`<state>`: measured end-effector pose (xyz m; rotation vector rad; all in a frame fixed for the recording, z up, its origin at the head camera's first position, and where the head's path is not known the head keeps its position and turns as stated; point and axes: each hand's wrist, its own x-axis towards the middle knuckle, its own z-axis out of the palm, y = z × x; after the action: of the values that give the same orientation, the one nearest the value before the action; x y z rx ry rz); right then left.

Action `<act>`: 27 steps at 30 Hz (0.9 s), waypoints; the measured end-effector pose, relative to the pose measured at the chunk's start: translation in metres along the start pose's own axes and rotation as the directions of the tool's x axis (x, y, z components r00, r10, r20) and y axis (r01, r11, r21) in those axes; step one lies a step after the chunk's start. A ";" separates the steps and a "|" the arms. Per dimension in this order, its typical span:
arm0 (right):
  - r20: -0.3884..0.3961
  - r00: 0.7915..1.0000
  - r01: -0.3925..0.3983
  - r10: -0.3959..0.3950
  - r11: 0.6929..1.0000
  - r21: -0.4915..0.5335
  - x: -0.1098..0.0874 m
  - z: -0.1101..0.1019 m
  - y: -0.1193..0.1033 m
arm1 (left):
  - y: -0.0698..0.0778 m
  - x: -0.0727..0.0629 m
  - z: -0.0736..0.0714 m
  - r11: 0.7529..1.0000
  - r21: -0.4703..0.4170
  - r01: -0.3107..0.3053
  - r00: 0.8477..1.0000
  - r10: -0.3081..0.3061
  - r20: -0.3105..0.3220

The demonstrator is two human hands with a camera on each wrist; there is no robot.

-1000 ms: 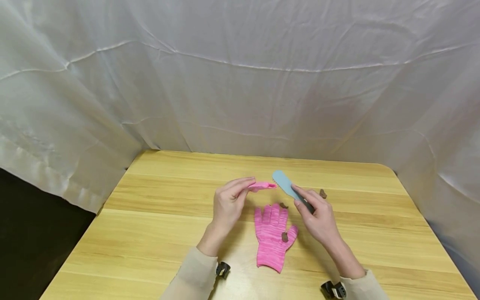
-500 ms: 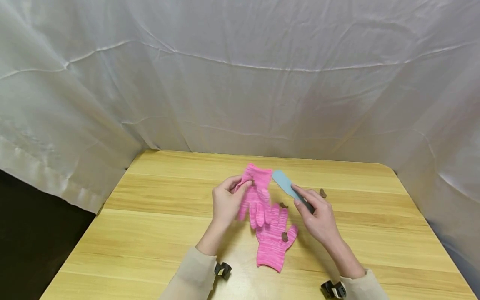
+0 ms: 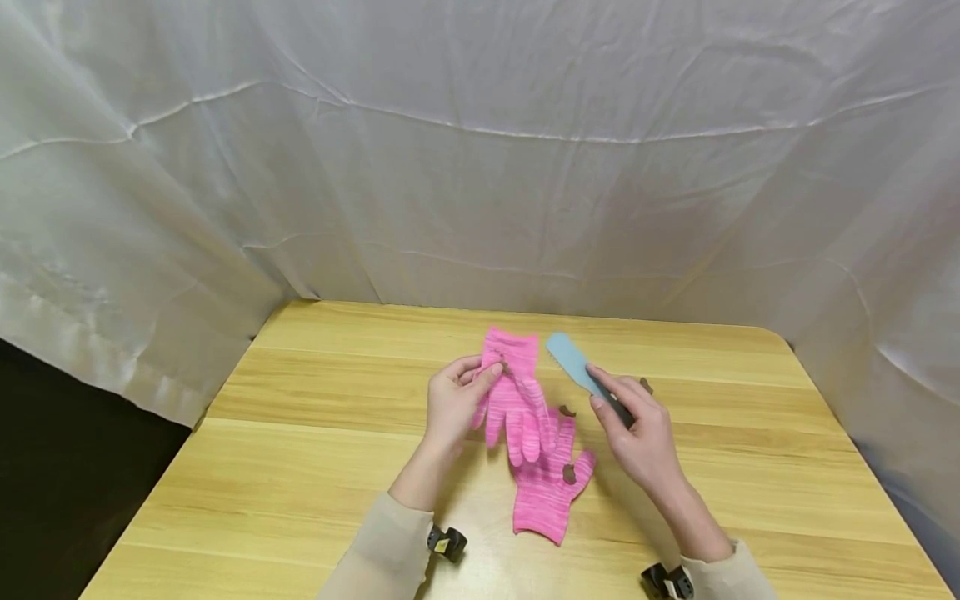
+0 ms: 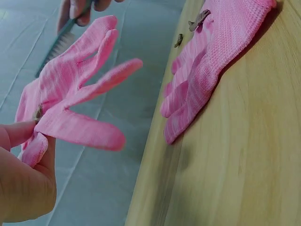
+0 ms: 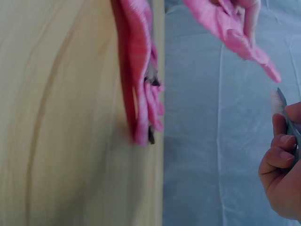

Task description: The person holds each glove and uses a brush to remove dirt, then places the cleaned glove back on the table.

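Between thumb and fingers my left hand [image 3: 452, 403] pinches a pink knit glove [image 3: 512, 398], held above the table with its cuff up and fingers hanging down. A small brown clump [image 4: 38, 113] shows on that glove beside my thumb. My right hand [image 3: 640, 427] grips the dark handle of a blue-grey brush [image 3: 570, 360], whose pale bristles [image 4: 62, 44] face the held glove from a short distance. A second pink glove [image 3: 542, 508] lies flat on the table, partly covered by the held one in the head view. On it sits a brown clump [image 3: 569, 474] near the thumb.
More brown bits lie on the wooden table [image 3: 300, 467]: one clump [image 3: 567, 411] by the lying glove's fingertips and another [image 3: 646, 385] behind my right hand. A grey-white curtain [image 3: 480, 208] hangs behind the table. Black wrist cameras [image 3: 447, 543] sit at both cuffs.
The held glove has swung from edge-on to hanging with its broad side in view, then shifted slightly left. The brush has moved slightly right, a little away from the glove.
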<state>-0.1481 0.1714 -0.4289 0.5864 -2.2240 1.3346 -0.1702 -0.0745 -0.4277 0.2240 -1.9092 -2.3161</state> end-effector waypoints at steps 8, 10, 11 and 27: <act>0.053 0.994 0.097 -0.101 0.993 0.060 -0.003 0.006 -0.010 | -0.001 0.000 -0.001 1.000 -0.005 0.002 1.000 -0.002 -0.003; 0.087 0.990 0.108 -0.113 0.992 0.064 -0.004 0.008 -0.012 | -0.001 0.000 -0.001 1.000 -0.002 0.003 1.000 -0.004 -0.004; 0.103 0.988 0.111 -0.117 0.992 0.063 -0.004 0.010 -0.013 | -0.001 0.000 -0.001 1.000 0.000 0.005 1.000 -0.005 -0.004; 0.120 0.990 0.087 -0.080 0.995 -0.055 -0.008 0.014 -0.002 | -0.002 -0.001 -0.001 0.999 0.011 0.042 0.998 -0.043 0.045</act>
<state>-0.1433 0.1591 -0.4377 0.7452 -2.2968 1.2154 -0.1692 -0.0749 -0.4299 0.2172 -1.9562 -2.3588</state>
